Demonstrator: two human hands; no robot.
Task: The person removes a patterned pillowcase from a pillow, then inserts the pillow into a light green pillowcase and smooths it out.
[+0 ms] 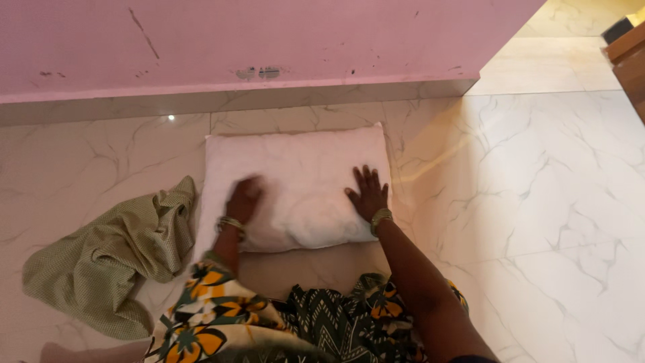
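Observation:
A white pillow (299, 168) lies flat on the marble floor in front of me, close to the pink wall. My left hand (244, 199) rests on its left part, blurred, fingers curled. My right hand (367, 193) presses flat on the pillow's right side with fingers spread. Both wrists wear gold bangles. Neither hand grips anything.
A crumpled green checked cloth (111, 262) lies on the floor to the left of the pillow. The pink wall (269, 40) runs along the back. A brown wooden piece of furniture (631, 60) stands at the far right. My patterned garment (269, 323) covers my knees.

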